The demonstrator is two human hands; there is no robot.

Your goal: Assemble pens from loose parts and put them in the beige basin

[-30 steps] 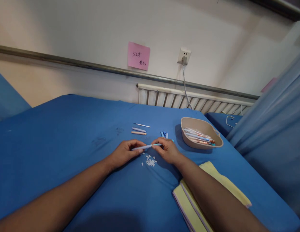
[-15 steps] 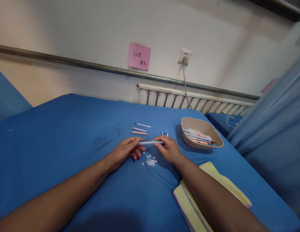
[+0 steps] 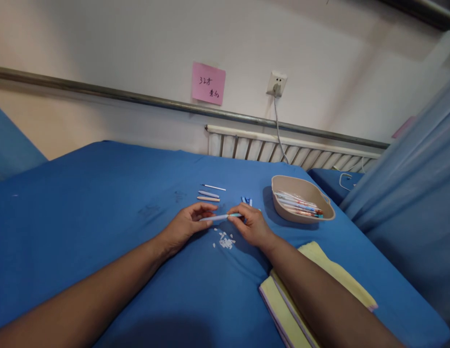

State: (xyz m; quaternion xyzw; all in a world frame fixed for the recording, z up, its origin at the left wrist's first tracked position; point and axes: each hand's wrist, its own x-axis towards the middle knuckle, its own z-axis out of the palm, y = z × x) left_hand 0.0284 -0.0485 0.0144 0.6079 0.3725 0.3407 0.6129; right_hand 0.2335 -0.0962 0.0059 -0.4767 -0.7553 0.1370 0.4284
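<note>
A pale pen [image 3: 218, 218] with a light blue-green end lies level between my hands above the blue cloth. My right hand [image 3: 254, 224] pinches it near the blue-green end. My left hand [image 3: 186, 224] is around the other end, its thumb below the pen and its fingers spread above, not closed on it. Small white pieces [image 3: 226, 240] lie scattered on the cloth just below. Beyond the hands lie a lavender pen barrel [image 3: 209, 194], a peach pen barrel [image 3: 208, 199] and a thin white refill [image 3: 214, 187]. Small blue and white parts [image 3: 247, 200] sit partly hidden behind my right hand.
A beige basket [image 3: 300, 181] at the right holds several pens in clear wrapping. A folded yellow towel [image 3: 319, 258] lies under my right forearm. A radiator [image 3: 254, 147] and a wall stand behind the blue-covered surface; a blue curtain [image 3: 409, 193] hangs at the right.
My left fingers have opened and lifted off the pen, where they were closed on its end before. The pen has shifted slightly left and its left end now shows.
</note>
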